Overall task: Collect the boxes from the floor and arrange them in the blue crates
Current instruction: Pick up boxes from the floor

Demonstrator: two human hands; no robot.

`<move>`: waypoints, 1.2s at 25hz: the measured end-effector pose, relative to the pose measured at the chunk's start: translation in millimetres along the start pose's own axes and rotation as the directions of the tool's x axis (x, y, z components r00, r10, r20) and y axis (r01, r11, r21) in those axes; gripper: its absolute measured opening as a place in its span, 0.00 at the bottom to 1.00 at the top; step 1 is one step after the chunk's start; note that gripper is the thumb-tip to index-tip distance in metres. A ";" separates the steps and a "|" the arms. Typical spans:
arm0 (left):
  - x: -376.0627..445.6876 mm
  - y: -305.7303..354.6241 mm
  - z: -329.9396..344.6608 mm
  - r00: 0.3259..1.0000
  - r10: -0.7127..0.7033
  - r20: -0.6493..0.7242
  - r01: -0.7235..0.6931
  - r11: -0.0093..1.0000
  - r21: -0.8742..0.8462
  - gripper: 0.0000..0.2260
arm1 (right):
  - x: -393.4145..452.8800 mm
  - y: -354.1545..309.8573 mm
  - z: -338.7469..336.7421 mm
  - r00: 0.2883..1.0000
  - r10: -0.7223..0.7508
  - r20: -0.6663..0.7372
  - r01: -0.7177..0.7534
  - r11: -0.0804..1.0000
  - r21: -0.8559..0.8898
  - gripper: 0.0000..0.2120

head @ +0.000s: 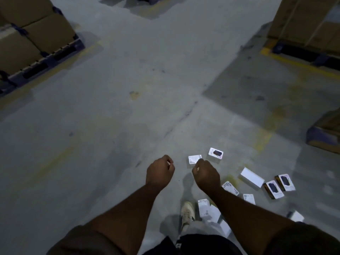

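Several small white boxes lie scattered on the concrete floor at the lower right. One labelled box (194,159) lies just beyond my right hand (207,174), another with a dark picture (215,153) a little further right. A plain white box (251,177) and two picture boxes (273,189) (286,182) lie further right. More boxes (203,207) lie by my foot. My left hand (159,171) hangs to the left with fingers curled, holding nothing. My right hand is also curled with nothing in it. No blue crate is in view.
Pallets with large cardboard cartons stand at the far left (27,34) and far right (303,21), and another pallet edge (322,137) at the right. Yellow floor lines (294,61) mark the bays. My shoe (187,214) is at the bottom centre. Open floor stretches ahead.
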State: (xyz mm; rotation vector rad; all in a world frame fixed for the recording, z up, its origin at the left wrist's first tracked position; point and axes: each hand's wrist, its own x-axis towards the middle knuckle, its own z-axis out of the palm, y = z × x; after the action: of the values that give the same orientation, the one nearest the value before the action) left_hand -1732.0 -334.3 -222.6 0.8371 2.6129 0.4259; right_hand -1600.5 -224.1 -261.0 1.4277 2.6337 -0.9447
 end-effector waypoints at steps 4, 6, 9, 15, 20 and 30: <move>51.8 22.3 5.2 0.985 0.122 0.119 -0.125 0.992 0.016 0.06 | 41.5 -4.3 -11.2 0.992 0.119 -0.031 -0.119 0.993 0.004 0.10; 76.5 28.8 8.4 0.972 0.180 0.154 -0.184 0.983 0.014 0.07 | 52.6 -7.9 -15.2 0.984 0.175 -0.034 -0.174 0.984 0.032 0.10; 137.8 41.8 22.5 0.924 0.289 0.251 -0.305 0.952 0.023 0.08 | 96.4 -4.1 -10.0 0.950 0.300 -0.089 -0.293 0.952 0.087 0.09; 257.3 45.8 80.5 0.830 0.402 0.386 -0.440 0.898 0.010 0.14 | 183.0 -0.3 21.1 0.836 0.532 -0.133 -0.498 0.838 0.222 0.12; 313.8 43.9 149.8 0.805 0.400 0.438 -0.452 0.892 0.016 0.17 | 230.7 30.5 73.0 0.790 0.597 -0.138 -0.552 0.791 0.265 0.14; 372.2 -27.1 399.0 0.768 0.360 0.530 -0.459 0.886 0.063 0.27 | 322.5 178.2 269.4 0.741 0.671 0.033 -0.636 0.685 0.355 0.13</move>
State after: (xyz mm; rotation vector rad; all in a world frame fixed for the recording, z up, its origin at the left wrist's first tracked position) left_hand -1857.9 -62.3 -679.4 1.3899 1.9881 0.0404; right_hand -1727.5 -41.8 -659.7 2.3152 1.7560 -1.2642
